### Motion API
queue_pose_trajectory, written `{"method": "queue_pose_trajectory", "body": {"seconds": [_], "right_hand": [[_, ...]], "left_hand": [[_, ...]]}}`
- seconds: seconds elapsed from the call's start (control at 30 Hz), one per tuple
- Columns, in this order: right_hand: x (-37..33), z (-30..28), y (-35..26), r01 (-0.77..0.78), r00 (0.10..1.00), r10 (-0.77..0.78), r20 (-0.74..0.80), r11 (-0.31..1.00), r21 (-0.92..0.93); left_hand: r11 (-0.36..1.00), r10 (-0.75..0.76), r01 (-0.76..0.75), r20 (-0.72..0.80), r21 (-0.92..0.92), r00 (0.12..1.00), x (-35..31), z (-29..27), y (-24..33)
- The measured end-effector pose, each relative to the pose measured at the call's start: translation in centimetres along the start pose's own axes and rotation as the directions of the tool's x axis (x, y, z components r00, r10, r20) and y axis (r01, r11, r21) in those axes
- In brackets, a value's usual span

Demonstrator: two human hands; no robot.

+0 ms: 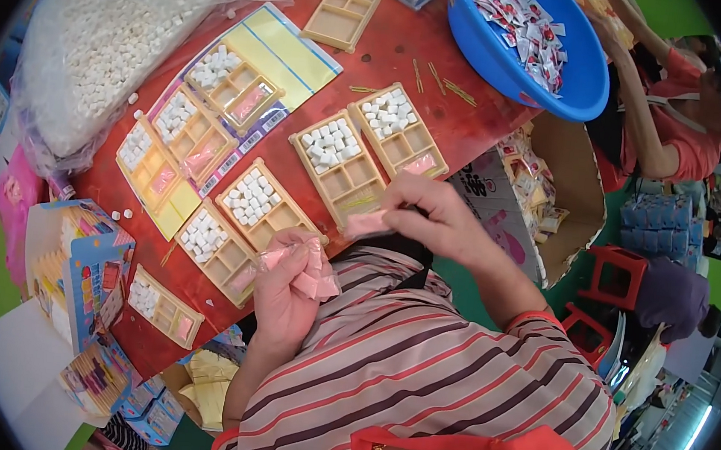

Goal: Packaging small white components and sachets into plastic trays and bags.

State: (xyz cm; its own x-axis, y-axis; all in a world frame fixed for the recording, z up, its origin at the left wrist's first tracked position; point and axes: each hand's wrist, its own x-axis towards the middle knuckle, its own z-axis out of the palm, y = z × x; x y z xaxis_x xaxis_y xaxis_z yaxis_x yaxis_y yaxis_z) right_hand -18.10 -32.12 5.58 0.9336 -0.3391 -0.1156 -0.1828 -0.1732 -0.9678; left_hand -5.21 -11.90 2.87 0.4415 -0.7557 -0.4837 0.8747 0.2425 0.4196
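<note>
My left hand [279,295] is closed around a bunch of small pink packets [317,279]. Between the fingers of my right hand [438,221] is a single pink packet [365,224], just beside the lower end of a tan compartment tray [355,186]. White marshmallow-like pieces [330,145] fill that tray's upper compartment. A neighbouring tray [401,150] holds white pieces and a pink packet [420,163]. Nearest my left hand are two more trays, one [280,215] partly behind the fingers and another [225,256] with a pink packet in its corner.
More filled trays [192,137] lie on a yellow sheet [294,52] to the left. A big clear bag of white pieces [128,42] stands far left. A blue basin [466,41] of small packets sits far right, above a cardboard box [575,175]. Another person [679,116] works beyond.
</note>
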Motion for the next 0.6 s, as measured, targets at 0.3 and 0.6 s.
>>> {"method": "queue_pose_trajectory", "body": {"seconds": [0.3, 0.6], "right_hand": [[3.8, 0.1, 1.1, 0.147, 0.982, -0.190, 0.017, 0.697, -0.702], [3.8, 0.1, -1.2, 0.130, 0.930, -0.335, -0.149, 0.682, -0.720]], "left_hand": [[0.996, 0.037, -0.033, -0.043, 0.083, 0.998, 1.0, 0.0, 1.6], [0.979, 0.200, -0.202, -0.051, -0.037, 0.978, 0.4, -1.4, 7.3]]}}
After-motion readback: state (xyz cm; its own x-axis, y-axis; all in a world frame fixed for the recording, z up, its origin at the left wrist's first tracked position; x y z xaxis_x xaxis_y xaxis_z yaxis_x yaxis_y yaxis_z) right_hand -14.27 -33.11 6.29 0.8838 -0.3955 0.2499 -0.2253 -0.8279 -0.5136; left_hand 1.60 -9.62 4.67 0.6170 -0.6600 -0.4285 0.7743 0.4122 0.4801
